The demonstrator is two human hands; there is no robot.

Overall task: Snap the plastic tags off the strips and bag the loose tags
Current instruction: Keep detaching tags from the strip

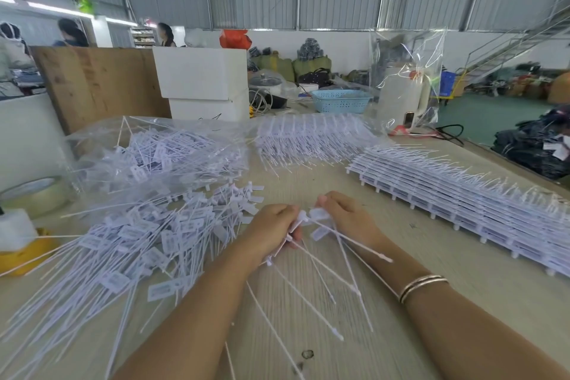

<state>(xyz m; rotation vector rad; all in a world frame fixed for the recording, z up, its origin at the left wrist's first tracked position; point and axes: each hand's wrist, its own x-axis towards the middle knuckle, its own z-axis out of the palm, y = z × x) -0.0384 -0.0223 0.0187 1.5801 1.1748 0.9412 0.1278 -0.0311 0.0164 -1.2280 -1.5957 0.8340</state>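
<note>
At frame centre, the left hand [271, 231] is clamping a grip on a white plastic tag strip [300, 225], while the right hand [345, 216] is pinching one white tag [319, 213]. Loose white tags [132, 244] are lying heaped at left on the pale wooden table [462, 287].

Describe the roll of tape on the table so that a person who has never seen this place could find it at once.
Start at the wooden table and go to its far left edge, left of the clear bag of loose tags. There the roll of tape lies flat, behind a yellow object. It is the only round, hollow ring among thin white tags and strips.
</note>
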